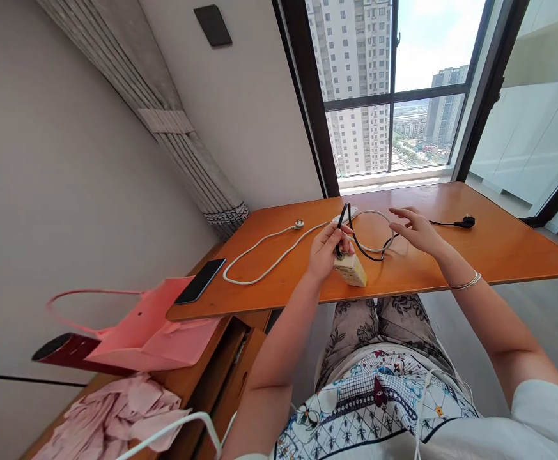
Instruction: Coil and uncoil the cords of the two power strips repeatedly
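My left hand (326, 249) is closed round a black cable (367, 257) above the near edge of the table. Right by its fingers, a small cream-and-yellow box-shaped object (351, 271) stands on the tabletop; whether the hand also grips it I cannot tell. The cable rises in a loop over the hand, then runs right to a black plug (467, 222). My right hand (417, 231) hovers with fingers spread beside the loop, holding nothing. Behind the left hand lies a white piece (346, 215), partly hidden, among coils of white cord.
A white cord (259, 279) curves leftward over the brown table (509, 249), near a white plug (298, 224). At the left corner lies a phone (201, 280). Below it are a pink bag (154, 326) and pink cloth (120, 415). A window stands behind the table.
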`<state>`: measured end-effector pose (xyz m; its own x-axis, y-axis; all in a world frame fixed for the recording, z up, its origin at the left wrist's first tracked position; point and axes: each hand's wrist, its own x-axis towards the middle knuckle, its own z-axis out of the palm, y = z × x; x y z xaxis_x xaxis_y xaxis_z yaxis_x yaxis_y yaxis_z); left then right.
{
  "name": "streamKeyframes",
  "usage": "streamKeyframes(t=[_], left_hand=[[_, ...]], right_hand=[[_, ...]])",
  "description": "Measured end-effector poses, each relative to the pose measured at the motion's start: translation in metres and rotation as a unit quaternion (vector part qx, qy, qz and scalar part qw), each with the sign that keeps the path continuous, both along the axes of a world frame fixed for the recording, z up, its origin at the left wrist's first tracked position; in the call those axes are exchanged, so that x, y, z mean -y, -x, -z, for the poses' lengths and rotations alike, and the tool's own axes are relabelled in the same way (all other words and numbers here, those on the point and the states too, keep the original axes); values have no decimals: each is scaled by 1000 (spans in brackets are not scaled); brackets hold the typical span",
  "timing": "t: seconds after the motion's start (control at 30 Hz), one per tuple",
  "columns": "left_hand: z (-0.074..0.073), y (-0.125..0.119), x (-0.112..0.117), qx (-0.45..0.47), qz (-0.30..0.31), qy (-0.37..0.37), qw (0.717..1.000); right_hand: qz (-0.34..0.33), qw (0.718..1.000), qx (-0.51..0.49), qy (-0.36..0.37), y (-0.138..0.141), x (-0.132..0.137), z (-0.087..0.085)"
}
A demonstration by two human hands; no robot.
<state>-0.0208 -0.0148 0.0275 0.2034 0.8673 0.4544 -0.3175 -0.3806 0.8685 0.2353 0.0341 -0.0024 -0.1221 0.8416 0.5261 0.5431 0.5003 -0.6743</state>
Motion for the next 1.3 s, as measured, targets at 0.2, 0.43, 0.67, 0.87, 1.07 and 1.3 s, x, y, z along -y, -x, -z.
streamKeyframes(t=[0.2,0.43,0.67,0.87,1.07,1.3], left_hand=[[-6,-9,4,-40,66,2,997],[-9,3,-6,-39,3,0,999],[-24,7,-14,-17,-28,66,997],[-27,-23,-13,28,-49,50,997],[-16,-47,-12,58,38,14,998],[-15,-55,-11,-10,107,-47,993]], right_hand=[[-227,964,-107,90,63,-5,3],[-193,959,172,120,53,14,33],[24,993,71,-96,29,44,19],[-9,969,83,-233,33,65,-5],[-16,964,114,-239,37,82,-24],[-31,953,195,-231,37,90,-38]])
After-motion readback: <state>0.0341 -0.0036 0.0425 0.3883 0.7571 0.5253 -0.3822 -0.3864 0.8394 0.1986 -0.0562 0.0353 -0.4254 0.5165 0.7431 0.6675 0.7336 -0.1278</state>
